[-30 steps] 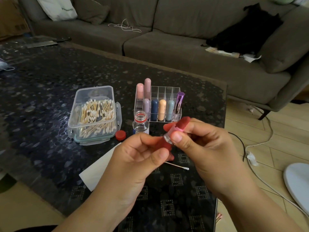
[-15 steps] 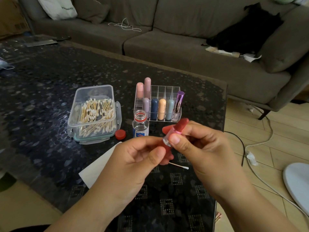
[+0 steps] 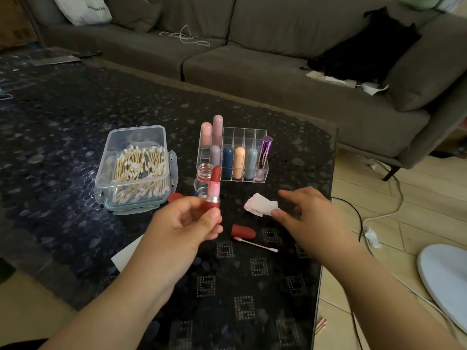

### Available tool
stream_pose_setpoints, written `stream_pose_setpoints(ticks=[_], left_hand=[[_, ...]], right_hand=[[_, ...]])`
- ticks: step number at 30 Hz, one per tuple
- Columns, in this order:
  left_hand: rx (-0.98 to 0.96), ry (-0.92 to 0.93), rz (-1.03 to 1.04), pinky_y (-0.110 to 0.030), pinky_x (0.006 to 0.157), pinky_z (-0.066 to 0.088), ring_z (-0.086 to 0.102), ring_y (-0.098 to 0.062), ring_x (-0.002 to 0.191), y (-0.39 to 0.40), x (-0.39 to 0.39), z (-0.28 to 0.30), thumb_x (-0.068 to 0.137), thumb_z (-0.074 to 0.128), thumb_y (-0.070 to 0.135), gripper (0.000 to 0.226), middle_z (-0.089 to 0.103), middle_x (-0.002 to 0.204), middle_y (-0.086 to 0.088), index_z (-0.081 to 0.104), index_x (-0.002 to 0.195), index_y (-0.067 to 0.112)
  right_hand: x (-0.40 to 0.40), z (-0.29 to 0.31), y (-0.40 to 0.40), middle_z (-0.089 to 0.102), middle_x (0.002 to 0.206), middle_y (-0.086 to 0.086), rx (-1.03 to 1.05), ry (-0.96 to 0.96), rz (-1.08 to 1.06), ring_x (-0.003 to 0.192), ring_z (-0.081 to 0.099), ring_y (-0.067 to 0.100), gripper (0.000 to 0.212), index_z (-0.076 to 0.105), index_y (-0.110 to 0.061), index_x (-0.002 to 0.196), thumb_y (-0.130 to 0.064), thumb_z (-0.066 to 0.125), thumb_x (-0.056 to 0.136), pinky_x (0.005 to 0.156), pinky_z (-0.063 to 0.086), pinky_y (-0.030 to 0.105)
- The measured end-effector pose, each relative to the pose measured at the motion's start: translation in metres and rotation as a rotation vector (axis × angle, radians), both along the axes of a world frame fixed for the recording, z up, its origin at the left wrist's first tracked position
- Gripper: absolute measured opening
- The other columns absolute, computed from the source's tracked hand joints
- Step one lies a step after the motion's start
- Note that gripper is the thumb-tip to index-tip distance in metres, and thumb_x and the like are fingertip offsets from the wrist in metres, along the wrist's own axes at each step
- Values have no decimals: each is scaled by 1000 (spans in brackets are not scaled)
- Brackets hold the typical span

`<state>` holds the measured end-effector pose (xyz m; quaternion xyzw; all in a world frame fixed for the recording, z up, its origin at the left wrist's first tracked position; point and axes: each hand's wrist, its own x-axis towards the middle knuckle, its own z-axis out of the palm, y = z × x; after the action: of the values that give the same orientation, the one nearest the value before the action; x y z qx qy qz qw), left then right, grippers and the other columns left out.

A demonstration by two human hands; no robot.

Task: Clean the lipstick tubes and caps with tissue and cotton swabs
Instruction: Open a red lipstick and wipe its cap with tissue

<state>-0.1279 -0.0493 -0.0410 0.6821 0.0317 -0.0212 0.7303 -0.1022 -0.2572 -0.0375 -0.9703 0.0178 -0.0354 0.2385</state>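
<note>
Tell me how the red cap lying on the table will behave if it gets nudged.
The red cap lies on its side and looks round, so it would probably roll. It seems small and hollow, likely light enough to skid on the glossy table. The swab lying just in front might stop it.

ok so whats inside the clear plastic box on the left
The clear plastic box holds a loose heap of wooden-stick cotton swabs, piled mostly toward its near end. The heap covers the bottom there, so anything beneath cannot be seen.

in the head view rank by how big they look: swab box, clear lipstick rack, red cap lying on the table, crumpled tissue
1. swab box and lipstick rack: look alike in size, not ranked.
2. crumpled tissue.
3. red cap, only slightly smaller.
</note>
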Motion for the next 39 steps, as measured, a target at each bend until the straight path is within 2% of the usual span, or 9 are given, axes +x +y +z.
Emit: stream_pose_setpoints(ticks=[4, 10, 15, 18, 21, 25, 32, 36, 39], left_hand=[[51, -8, -7, -28, 71, 53, 70, -13, 70, -1, -1, 2, 84, 63, 9, 7, 72, 74, 0, 68, 86, 14], [68, -7, -28, -30, 72, 53, 70, -14, 70, -1, -1, 4, 83, 64, 10, 8, 72, 74, 0, 68, 86, 16], [140, -19, -32, -33, 82, 51, 69, -9, 84, 4, 0, 3, 82, 66, 20, 7, 72, 83, 6, 69, 87, 26], [200, -21, -70, -15, 82, 46, 58, 2, 106, 4, 0, 6, 81, 66, 28, 13, 64, 110, 19, 70, 92, 33], [125, -27, -161, -4, 75, 45, 57, 10, 105, -3, -3, 11, 82, 66, 19, 14, 58, 121, 24, 72, 91, 27], [39, 25, -207, -18, 80, 49, 68, -2, 87, -11, -8, 12, 87, 61, 15, 15, 75, 88, 8, 69, 99, 17], [-24, 33, -194, -44, 98, 47, 69, -19, 93, -21, -12, 10, 79, 65, 27, 22, 74, 91, -5, 71, 95, 13], [-37, 29, -224, -42, 96, 49, 69, -20, 94, -28, -15, 11, 75, 69, 35, 30, 74, 92, -6, 70, 95, 12], [-88, 32, -244, -31, 90, 53, 69, -18, 93, -31, -16, 11, 71, 62, 30, 33, 74, 94, -6, 69, 95, 10]], right_hand=[[9, -19, 6, 47, 126, -3, -108, 40, 92, 118, 44, 16, 51, 49, -27, 137, -39, 61, 89, 98, 36, 23], [18, -29, 24, 63, 102, 5, -85, -88, 99, 97, 57, 21, 20, 69, -9, 105, -15, 53, 94, 81, 46, 31], [11, -10, 25, 65, 94, -4, -34, -110, 121, 80, 56, 10, 14, 70, -14, 100, -19, 60, 91, 67, 43, 15], [-3, 7, 25, 64, 81, -12, 99, -88, 157, 70, 56, 6, 8, 73, -21, 90, -22, 66, 87, 61, 43, 10], [-19, 22, 23, 66, 70, -12, 254, 3, 249, 65, 59, 5, 10, 72, -30, 79, -24, 68, 85, 58, 46, 16], [-30, 26, 17, 63, 68, -15, 363, 8, 251, 60, 56, 1, 12, 67, -34, 71, -30, 67, 82, 55, 43, 13], [-38, 24, 28, 73, 83, -8, 798, -89, 208, 70, 67, 1, 14, 72, -25, 92, -16, 67, 81, 64, 47, 7], [-37, 23, 27, 72, 77, 0, 893, -57, 159, 64, 63, 4, 16, 73, -17, 86, -27, 61, 82, 61, 49, 13], [-33, 16, 23, 71, 77, 9, 862, -80, 63, 70, 65, 27, 27, 71, -12, 82, -35, 57, 85, 67, 55, 38]])
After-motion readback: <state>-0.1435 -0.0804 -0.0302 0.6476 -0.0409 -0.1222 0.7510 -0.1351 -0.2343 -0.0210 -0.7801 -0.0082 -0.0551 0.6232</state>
